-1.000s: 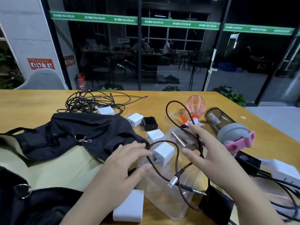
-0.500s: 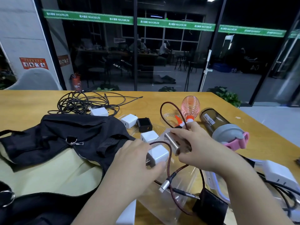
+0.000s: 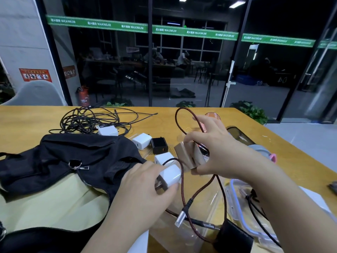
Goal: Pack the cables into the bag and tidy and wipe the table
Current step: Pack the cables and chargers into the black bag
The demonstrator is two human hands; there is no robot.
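Note:
My left hand [image 3: 144,187] grips a white charger plug [image 3: 170,175] near the open black bag [image 3: 69,161], whose beige lining shows. My right hand [image 3: 217,152] holds a metallic tan block [image 3: 189,156] lifted off the table. A red-black braided cable [image 3: 184,117] loops up over my right hand and trails down to a silver connector [image 3: 179,219]. A tangle of black cables [image 3: 91,119] lies at the back left of the wooden table [image 3: 27,123].
White chargers [image 3: 141,140] [image 3: 107,131] [image 3: 163,158] and a black charger [image 3: 159,144] sit behind the bag. A clear plastic container [image 3: 242,210] with cables, a dark bottle [image 3: 240,137] and a black adapter [image 3: 233,236] lie on the right. A glass wall stands beyond the table.
My left hand closed on the white plug and lifted it. My right hand picked up the tan block and raised it, pulling the braided cable's loop upward.

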